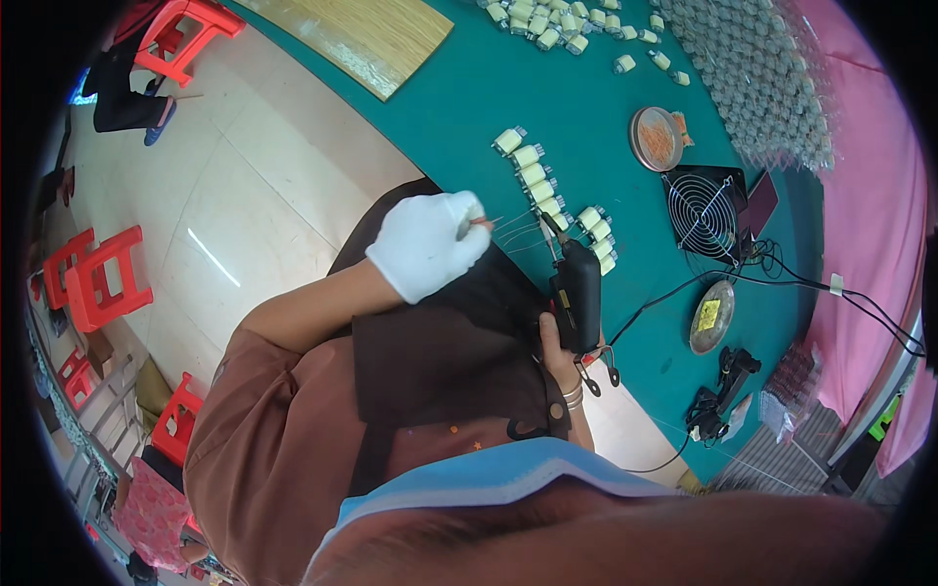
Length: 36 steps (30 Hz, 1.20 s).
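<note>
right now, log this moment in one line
left hand: white glove, fingers closed near thin wires | right hand: grips black tool, front end by pale yellow components | surface: green table

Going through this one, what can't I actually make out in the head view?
All in the head view:
- What, if anything, the left hand pinches: too small, partly covered by its fingers.
- Most of the right hand: hidden behind the black tool.
- Far end of the cream block pile: cut off by the upper edge.
</note>
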Available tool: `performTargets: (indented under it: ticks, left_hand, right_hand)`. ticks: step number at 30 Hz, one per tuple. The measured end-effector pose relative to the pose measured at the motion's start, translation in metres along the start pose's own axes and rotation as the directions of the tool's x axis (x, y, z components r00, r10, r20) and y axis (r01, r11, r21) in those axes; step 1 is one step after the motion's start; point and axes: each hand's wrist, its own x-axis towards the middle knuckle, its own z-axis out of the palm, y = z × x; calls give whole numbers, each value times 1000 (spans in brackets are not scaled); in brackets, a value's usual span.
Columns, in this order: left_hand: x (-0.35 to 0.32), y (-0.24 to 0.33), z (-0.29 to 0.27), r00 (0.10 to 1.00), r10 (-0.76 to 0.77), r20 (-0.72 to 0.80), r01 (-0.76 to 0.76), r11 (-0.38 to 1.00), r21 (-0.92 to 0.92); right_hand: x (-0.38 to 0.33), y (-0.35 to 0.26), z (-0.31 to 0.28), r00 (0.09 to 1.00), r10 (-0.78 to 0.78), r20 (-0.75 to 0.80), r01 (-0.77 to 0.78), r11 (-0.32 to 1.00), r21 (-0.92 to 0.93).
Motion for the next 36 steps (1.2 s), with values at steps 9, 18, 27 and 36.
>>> performTargets:
  ticks: [9,18,27,36]
  left_hand:
    - [29,6,29,969,214,-122,-170,939,298]
    - [29,6,32,964,218,-151,-153,923,353]
    - [30,7,33,956,248,-154,-174,908,381]
    - [30,6,34,957,245,-154,-172,908,381]
  right_hand:
    - [4,-2,1,1000,-14,-4,14,999,-30]
    - [8,-6,1,1000,-19,16,19,1000,-9]
    - [9,-11,2,1000,-20,5,20,1000,-21]
    - [10,-9,2,999,-40,13,41,998,-52]
